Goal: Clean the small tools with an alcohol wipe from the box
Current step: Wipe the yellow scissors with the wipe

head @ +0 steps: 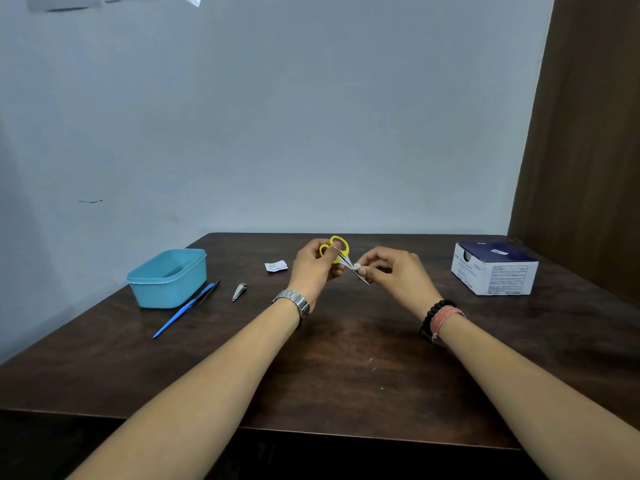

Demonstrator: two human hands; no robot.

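Centre frame, above the desk (346, 358): left hand (313, 268) grip clamped on yellow-handled scissors (337, 252); right hand (394, 271) grip pinches alcohol wipe (356, 266) against the blades.

No words or numbers can be read anywhere. The box (495, 270) at about 2 o'clock on the counter (346, 358) has lines of tiny print on its white side and a small label on its dark top, but they are too blurry. The torn wrapper (276, 266) shows faint marks only.
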